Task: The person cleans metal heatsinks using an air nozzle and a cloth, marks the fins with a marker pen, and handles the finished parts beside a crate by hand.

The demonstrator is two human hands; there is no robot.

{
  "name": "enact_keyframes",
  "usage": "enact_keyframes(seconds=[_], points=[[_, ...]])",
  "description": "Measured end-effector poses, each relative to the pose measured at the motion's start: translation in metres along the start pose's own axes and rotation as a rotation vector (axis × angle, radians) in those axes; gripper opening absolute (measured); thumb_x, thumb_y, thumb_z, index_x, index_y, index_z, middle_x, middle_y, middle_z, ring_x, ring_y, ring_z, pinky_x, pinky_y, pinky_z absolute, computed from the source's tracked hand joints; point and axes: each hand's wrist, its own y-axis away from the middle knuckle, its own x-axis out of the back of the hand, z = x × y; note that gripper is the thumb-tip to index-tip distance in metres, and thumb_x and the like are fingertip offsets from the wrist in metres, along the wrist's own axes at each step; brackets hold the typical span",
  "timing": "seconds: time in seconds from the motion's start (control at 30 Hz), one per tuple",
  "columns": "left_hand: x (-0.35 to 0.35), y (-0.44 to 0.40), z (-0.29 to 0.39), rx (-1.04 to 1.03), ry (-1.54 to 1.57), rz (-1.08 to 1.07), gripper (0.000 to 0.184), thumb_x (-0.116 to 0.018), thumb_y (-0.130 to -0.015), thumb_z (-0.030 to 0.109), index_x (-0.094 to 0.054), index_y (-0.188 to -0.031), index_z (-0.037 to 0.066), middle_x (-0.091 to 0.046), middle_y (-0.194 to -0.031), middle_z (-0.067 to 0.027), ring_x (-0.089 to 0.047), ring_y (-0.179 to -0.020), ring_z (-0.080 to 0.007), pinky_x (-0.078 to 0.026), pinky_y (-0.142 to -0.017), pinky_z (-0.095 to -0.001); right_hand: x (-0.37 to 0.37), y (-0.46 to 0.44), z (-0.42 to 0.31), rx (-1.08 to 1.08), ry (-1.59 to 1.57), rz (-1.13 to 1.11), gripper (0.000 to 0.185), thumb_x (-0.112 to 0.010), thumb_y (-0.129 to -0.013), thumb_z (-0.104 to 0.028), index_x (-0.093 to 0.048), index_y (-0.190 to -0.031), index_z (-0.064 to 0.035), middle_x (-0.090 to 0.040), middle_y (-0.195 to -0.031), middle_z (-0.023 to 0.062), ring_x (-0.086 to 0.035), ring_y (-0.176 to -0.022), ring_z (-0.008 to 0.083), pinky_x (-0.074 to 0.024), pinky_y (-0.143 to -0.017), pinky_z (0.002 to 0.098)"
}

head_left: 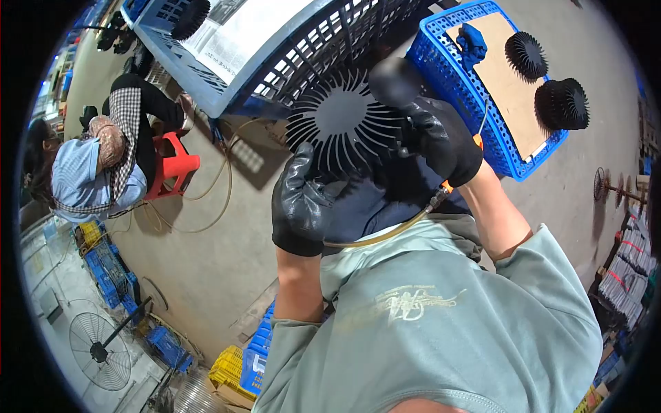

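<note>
A round black finned part with a flat centre disc is held up over my lap. My left hand, in a black glove, grips its lower left edge with the thumb on the fins. At its right side my right hand, also gloved in black, is closed around an orange-and-metal hand tool, mostly hidden by the palm. A yellowish hose runs from the tool's metal fitting across my lap. Just above the right fingers is a blurred dark round shape that I cannot make out.
A blue-grey crate holding papers stands ahead. At the right, a blue basket bears cardboard, finned parts and a blue glove. A person sits on a red stool at left. Hoses cross the floor.
</note>
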Motion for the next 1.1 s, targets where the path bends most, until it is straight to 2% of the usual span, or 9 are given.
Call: enact_keyframes(seconds=[0.17,0.23,0.37,0.5,0.63,0.77,0.83,0.97,1.1], points=[[0.011,0.013,-0.008,-0.22,-0.344,-0.011,0.036,-0.048,-0.099,0.03,-0.057,-0.117,0.001,-0.061,-0.101,-0.0106,-0.064,-0.087,-0.0204,-0.056,-0.078,-0.0396,-0.008,0.005,0.016,0.02,-0.112,0.051,0.049,-0.058,-0.081,0.008,-0.05,-0.129,0.0001,-0.057,-0.124,0.0168,-0.06,-0.098,0.0208,-0.0512,-0.086,0.0338],[0.026,0.015,0.002,-0.187,-0.368,0.037,0.042,-0.049,-0.099,0.034,-0.054,-0.123,0.0,-0.06,-0.1,-0.0104,-0.063,-0.083,-0.0204,-0.056,-0.075,-0.0384,0.001,0.0,0.01,0.333,0.216,0.09,0.049,-0.06,-0.08,0.004,-0.049,-0.127,0.0022,-0.056,-0.126,0.0206,-0.059,-0.109,0.0275,-0.0492,-0.092,0.0368],[0.017,0.019,0.006,-1.242,-1.576,0.068,0.087,-0.08,-0.073,0.033,-0.036,-0.139,-0.005,-0.047,-0.135,-0.023,-0.045,-0.127,-0.0354,-0.04,-0.103,-0.0433,0.014,-0.002,0.001,0.333,0.228,0.01,0.051,-0.063,-0.079,-0.002,-0.048,-0.127,0.0024,-0.052,-0.131,0.0245,-0.055,-0.118,0.0363,-0.0437,-0.1,0.0404],[-0.01,-0.004,-0.008,-1.362,-1.795,-0.233,0.085,-0.084,-0.064,0.026,-0.045,-0.134,-0.005,-0.049,-0.134,-0.0245,-0.047,-0.126,-0.035,-0.037,-0.106,-0.0423,0.002,-0.003,0.0,0.375,0.31,0.082,0.058,-0.073,-0.073,-0.002,-0.051,-0.127,-0.0017,-0.059,-0.115,0.0197,-0.062,-0.102,0.0338,-0.0516,-0.087,0.0386],[0.0,-0.02,-0.012,-1.257,-1.602,-0.311,0.075,-0.084,-0.065,0.018,-0.05,-0.129,-0.004,-0.056,-0.126,-0.0214,-0.055,-0.116,-0.0314,-0.043,-0.1,-0.0394,-0.004,0.001,0.001,0.225,0.042,0.124,0.048,-0.071,-0.08,-0.011,-0.053,-0.124,-0.0024,-0.061,-0.111,0.016,-0.063,-0.097,0.0292,-0.0523,-0.085,0.0364],[0.008,-0.023,-0.022,-1.128,-1.343,-0.224,0.061,-0.081,-0.067,0.006,-0.057,-0.122,-0.003,-0.064,-0.114,-0.0158,-0.064,-0.1,-0.024,-0.05,-0.088,-0.0335,0.026,0.008,-0.024,-0.678,-1.211,-0.066,0.041,-0.051,-0.097,-0.036,-0.055,-0.121,-0.0039,-0.064,-0.104,0.0111,-0.065,-0.087,0.0202,-0.0525,-0.075,0.031],[0.006,-0.019,-0.024,-1.069,-1.306,-0.143,0.055,-0.079,-0.068,0.0,-0.059,-0.119,-0.004,-0.066,-0.111,-0.0129,-0.066,-0.093,-0.0194,-0.052,-0.083,-0.0299,0.03,0.017,-0.026,-0.731,-0.865,0.146,0.052,-0.038,-0.1,-0.045,-0.052,-0.127,-0.0036,-0.066,-0.092,0.0075,-0.061,-0.071,0.0121,-0.0477,-0.062,0.0226],[0.006,-0.016,-0.021,-0.997,-1.289,-0.122,0.053,-0.078,-0.067,-0.005,-0.06,-0.116,-0.005,-0.066,-0.111,-0.012,-0.065,-0.094,-0.0178,-0.052,-0.083,-0.0297,0.051,0.038,-0.032,-0.638,-0.421,0.226,0.051,-0.038,-0.101,-0.045,-0.057,-0.119,-0.0009,-0.064,-0.092,0.009,-0.062,-0.072,0.013,-0.0493,-0.064,0.0242],[0.015,-0.018,-0.026,-0.966,-1.212,-0.171,0.053,-0.078,-0.066,-0.005,-0.061,-0.116,-0.005,-0.065,-0.111,-0.0127,-0.065,-0.096,-0.0193,-0.051,-0.085,-0.0311,0.025,0.057,-0.06,-0.32,-0.462,0.138,0.021,-0.055,-0.092,-0.011,-0.06,-0.11,-0.0001,-0.063,-0.111,0.0174,-0.064,-0.098,0.0213,-0.0525,-0.078,0.031]])
